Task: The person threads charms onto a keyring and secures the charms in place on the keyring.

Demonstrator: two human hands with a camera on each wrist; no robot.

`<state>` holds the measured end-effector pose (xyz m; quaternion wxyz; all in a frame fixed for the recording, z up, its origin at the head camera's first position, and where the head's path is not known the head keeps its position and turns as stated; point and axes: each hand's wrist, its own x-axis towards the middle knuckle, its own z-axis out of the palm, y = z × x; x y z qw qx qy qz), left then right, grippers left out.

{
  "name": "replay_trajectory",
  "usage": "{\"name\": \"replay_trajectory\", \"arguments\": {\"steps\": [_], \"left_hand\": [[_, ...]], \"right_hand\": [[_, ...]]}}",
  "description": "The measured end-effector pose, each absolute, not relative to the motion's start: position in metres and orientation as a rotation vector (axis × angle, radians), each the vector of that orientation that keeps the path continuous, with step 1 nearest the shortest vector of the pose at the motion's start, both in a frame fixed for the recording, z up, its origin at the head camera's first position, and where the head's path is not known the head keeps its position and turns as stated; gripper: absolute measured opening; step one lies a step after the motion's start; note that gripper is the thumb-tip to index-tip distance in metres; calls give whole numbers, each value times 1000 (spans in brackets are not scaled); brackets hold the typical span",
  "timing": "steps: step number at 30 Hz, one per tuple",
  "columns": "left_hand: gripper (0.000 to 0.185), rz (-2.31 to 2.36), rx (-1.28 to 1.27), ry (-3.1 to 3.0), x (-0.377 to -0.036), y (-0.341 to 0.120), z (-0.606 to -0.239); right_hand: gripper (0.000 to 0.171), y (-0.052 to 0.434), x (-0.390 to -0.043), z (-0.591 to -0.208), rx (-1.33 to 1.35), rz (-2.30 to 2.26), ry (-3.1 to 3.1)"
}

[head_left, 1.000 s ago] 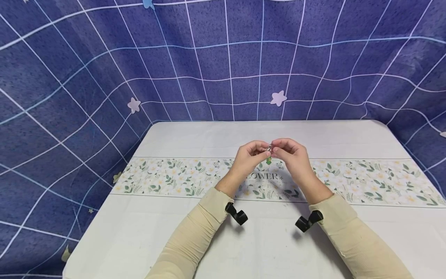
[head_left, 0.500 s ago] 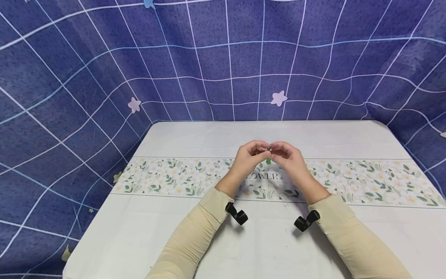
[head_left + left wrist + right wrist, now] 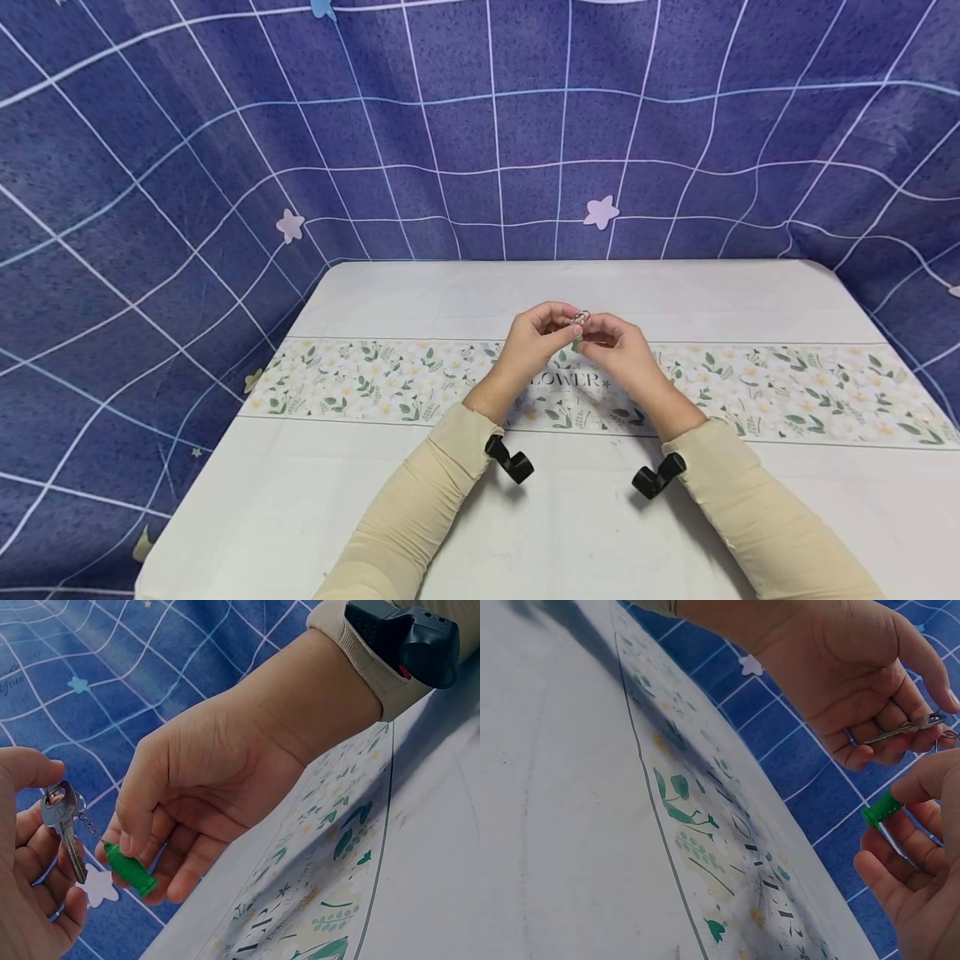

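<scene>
A silver key (image 3: 60,814) hangs from a metal ring, with a short chain (image 3: 91,825) running to a small green charm (image 3: 129,870). My left hand (image 3: 536,333), near the table's middle, pinches the key at its head between thumb and fingers, seen in the right wrist view with the key blade (image 3: 889,735) across the fingers. My right hand (image 3: 618,346) holds the green charm between thumb and fingers, its end (image 3: 877,812) poking out in the right wrist view. In the head view the ring (image 3: 581,317) shows between both hands; the charm is mostly covered.
A white table cover (image 3: 315,492) with a floral printed band (image 3: 420,379) lies beneath both hands. A blue grid-patterned curtain (image 3: 450,133) with star shapes hangs behind and at the sides. Black wrist cameras (image 3: 510,460) sit on both beige sleeves.
My right hand has moved down from the ring to the green charm, so the ring shows more. My left hand stays in nearly the same place.
</scene>
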<state>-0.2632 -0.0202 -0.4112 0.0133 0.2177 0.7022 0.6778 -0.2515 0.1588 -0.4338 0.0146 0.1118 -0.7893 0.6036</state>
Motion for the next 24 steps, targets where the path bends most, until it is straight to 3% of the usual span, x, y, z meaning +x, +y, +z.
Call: {"name": "replay_trajectory", "arguments": {"steps": [24], "left_hand": [[25, 2087, 592, 2155, -270, -29, -415]], "right_hand": [[19, 168, -254, -438, 314, 1828, -2424]]}}
